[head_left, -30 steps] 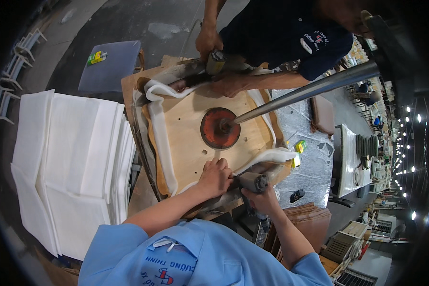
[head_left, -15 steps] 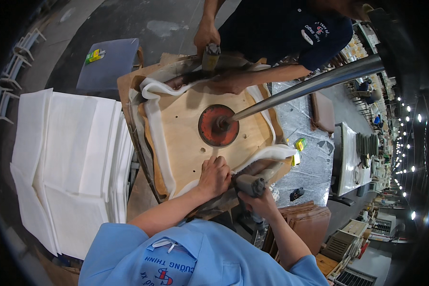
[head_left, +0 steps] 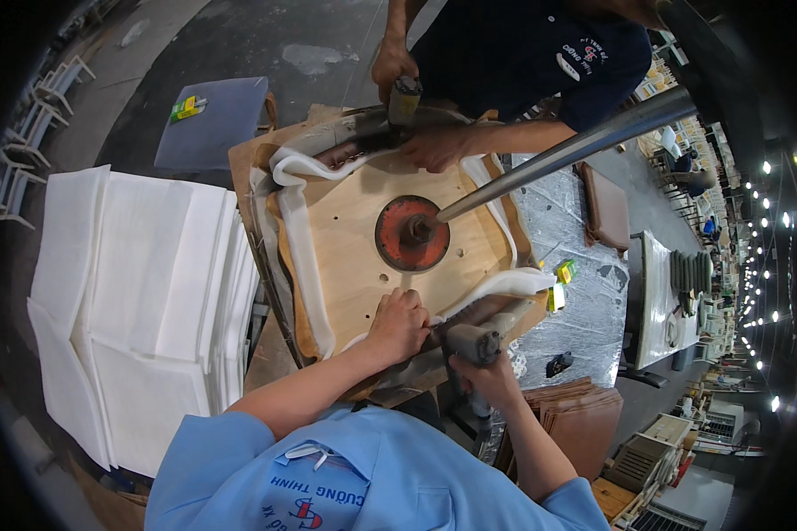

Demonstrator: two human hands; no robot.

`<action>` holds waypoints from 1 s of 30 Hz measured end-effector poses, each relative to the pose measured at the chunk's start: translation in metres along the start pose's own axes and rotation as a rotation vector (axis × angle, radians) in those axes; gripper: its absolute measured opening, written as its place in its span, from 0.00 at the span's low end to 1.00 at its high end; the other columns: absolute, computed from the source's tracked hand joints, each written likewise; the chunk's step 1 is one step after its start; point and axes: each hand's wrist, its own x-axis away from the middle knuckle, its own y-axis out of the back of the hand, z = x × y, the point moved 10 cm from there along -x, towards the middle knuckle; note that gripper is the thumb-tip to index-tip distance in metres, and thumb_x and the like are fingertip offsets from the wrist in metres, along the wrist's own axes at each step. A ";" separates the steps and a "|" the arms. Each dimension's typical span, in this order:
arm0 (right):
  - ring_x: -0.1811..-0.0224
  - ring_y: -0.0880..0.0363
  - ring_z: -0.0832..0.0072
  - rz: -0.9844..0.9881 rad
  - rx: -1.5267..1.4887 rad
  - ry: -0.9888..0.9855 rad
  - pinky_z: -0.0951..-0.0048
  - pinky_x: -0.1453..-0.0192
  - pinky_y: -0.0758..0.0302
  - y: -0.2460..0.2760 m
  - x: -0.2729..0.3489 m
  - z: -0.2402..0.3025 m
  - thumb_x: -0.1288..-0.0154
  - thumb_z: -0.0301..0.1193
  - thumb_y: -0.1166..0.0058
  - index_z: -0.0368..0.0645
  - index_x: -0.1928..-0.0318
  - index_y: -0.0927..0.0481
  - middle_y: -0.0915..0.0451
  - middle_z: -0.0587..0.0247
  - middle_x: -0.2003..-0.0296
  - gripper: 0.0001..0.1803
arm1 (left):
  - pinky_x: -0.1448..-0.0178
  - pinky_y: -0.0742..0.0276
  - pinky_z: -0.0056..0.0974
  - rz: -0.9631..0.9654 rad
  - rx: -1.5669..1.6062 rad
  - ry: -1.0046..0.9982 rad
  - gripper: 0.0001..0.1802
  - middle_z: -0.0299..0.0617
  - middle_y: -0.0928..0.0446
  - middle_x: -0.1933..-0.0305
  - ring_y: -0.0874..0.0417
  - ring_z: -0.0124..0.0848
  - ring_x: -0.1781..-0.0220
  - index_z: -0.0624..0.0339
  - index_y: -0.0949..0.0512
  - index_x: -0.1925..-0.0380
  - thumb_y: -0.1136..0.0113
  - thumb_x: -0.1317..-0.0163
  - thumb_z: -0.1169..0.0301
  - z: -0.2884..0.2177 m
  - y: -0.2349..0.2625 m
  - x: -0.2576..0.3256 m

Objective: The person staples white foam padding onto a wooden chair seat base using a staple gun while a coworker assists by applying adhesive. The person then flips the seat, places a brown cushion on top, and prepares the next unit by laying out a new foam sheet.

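Note:
A wooden seat panel (head_left: pixel 345 257) lies under a round red press disc (head_left: pixel 398 252) on a metal rod (head_left: pixel 584 146). White padding (head_left: pixel 305 296) and a dark cover (head_left: pixel 485 310) fold up around its rim. My left hand (head_left: pixel 398 326) is closed, its fingers pinching the cover's edge against the near side of the panel. In my right hand (head_left: pixel 491 379) is a staple gun (head_left: pixel 475 343), its nose beside my left fingers at the near edge. Opposite, a co-worker's hand (head_left: pixel 393 66) grips another staple gun (head_left: pixel 405 102), while their other hand (head_left: pixel 438 148) presses on the far edge.
Stacked white padding sheets (head_left: pixel 142 283) stand at left. A grey cushion (head_left: pixel 211 124) with a green-yellow box (head_left: pixel 187 108) sits far left. A plastic-covered table (head_left: pixel 584 305) holds small boxes (head_left: pixel 560 281) on the right. Brown panels (head_left: pixel 580 420) are piled near my right arm.
The whole view has shifted slightly. The co-worker's free hand shows more clearly at the far edge, and their staple gun sits a little differently. My hands keep about the same place on the panel.

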 end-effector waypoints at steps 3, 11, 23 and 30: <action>0.75 0.18 0.80 0.034 -0.007 -0.015 0.73 0.71 0.22 -0.006 -0.001 -0.002 0.28 0.33 0.26 0.37 0.42 0.12 0.15 0.69 0.67 0.20 | 0.39 0.26 0.53 0.010 -0.051 0.018 0.04 0.42 0.21 0.51 0.23 0.47 0.41 0.52 0.09 0.67 0.25 0.40 0.67 -0.001 -0.003 -0.002; 0.77 0.18 0.79 -0.009 0.108 0.024 0.70 0.71 0.22 -0.019 -0.005 0.009 0.28 0.32 0.26 0.36 0.43 0.12 0.15 0.66 0.72 0.18 | 0.37 0.24 0.54 -0.039 0.064 0.006 0.04 0.47 0.21 0.50 0.22 0.50 0.41 0.54 0.11 0.64 0.31 0.37 0.70 0.008 -0.001 0.001; 0.78 0.20 0.78 -0.042 0.028 0.034 0.69 0.74 0.25 -0.029 0.008 0.009 0.27 0.32 0.26 0.37 0.44 0.13 0.16 0.68 0.73 0.17 | 0.33 0.22 0.52 -0.015 0.319 0.026 0.10 0.52 0.19 0.49 0.20 0.53 0.41 0.62 0.14 0.57 0.40 0.32 0.72 0.041 0.036 0.005; 0.77 0.19 0.78 -0.075 0.017 0.077 0.70 0.74 0.25 -0.028 0.005 0.009 0.25 0.31 0.27 0.36 0.47 0.14 0.15 0.65 0.70 0.14 | 0.35 0.22 0.54 0.025 0.298 0.050 0.09 0.53 0.14 0.53 0.18 0.54 0.43 0.61 0.12 0.58 0.38 0.32 0.71 0.028 0.054 0.003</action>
